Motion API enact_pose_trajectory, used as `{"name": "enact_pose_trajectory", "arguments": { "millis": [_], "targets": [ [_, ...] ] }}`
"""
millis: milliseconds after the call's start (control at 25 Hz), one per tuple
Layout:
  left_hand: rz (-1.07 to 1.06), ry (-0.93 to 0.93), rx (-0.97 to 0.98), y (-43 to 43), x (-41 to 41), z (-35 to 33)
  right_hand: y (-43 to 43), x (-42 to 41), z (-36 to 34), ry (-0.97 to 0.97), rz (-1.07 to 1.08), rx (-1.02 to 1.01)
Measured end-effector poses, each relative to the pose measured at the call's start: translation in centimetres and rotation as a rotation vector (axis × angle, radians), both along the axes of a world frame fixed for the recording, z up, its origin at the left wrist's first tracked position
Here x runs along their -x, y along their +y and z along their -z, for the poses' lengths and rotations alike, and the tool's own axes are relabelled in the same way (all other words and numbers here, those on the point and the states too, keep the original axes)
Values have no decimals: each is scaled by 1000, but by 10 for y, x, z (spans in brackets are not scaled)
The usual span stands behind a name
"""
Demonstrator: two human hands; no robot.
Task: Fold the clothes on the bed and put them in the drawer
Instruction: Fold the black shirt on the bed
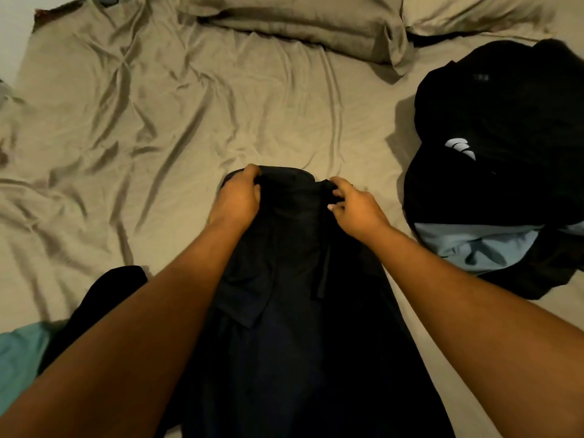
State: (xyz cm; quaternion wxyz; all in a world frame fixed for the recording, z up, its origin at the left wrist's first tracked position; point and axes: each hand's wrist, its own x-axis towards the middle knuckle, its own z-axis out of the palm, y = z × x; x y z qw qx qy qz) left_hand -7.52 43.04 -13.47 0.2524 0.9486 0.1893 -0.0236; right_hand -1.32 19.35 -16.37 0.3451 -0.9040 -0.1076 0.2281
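The dark garment (294,343) lies spread on the bed (158,121) in the lower middle of the frame. Both hands hold its upper edge: the left hand (237,197) curls its fingers over the left corner, and the right hand (354,207) pinches the cloth at the right corner. To fold well, I think both corners should be level and the cloth tight before it is brought down the frame. The pile (493,153) lies at the right; no drawer is in view.

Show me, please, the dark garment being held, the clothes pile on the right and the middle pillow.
dark garment (294,343): head view, its middle stretch.
clothes pile (505,105): head view, its black top.
pillow (300,23): head view, its front face.
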Motion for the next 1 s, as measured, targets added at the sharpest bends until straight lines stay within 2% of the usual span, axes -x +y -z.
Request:
{"name": "enact_pose_trajectory", "arguments": {
  "millis": [80, 120, 240, 360, 440, 560, 640, 720, 840, 920, 1000],
  "targets": [
    [3, 21, 133, -10, 18, 5, -9, 16, -1, -2, -39, 26],
    [17, 6, 131, -13, 35, 7, -16, 30, -1, -61, -34, 54],
    [247, -60, -121, -16, 105, 14, -40, 90, -5, -305, -169, 150],
    [517, 139, -286, -5, 158, 18, -55, 137, 5, -350, -410, 303],
    [542, 267, -313, 10, 172, 19, -57, 151, 14, -337, -484, 401],
    [558, 418, -228, 22, 175, 12, -52, 156, 22, -416, -450, 439],
    [543, 469, -170, 25, 174, 10, -48, 154, 23, -418, -399, 439],
    [499, 425, -119, 26, 175, 9, -45, 152, 22, -387, -372, 434],
    [418, 397, -221, 21, 177, 4, -42, 149, 22, -421, -407, 447],
    [238, 337, -294, 7, 172, -3, -35, 146, 19, -434, -368, 429],
    [-17, 193, -270, -18, 155, -15, -26, 143, 18, -401, -261, 363]
  ]
}}
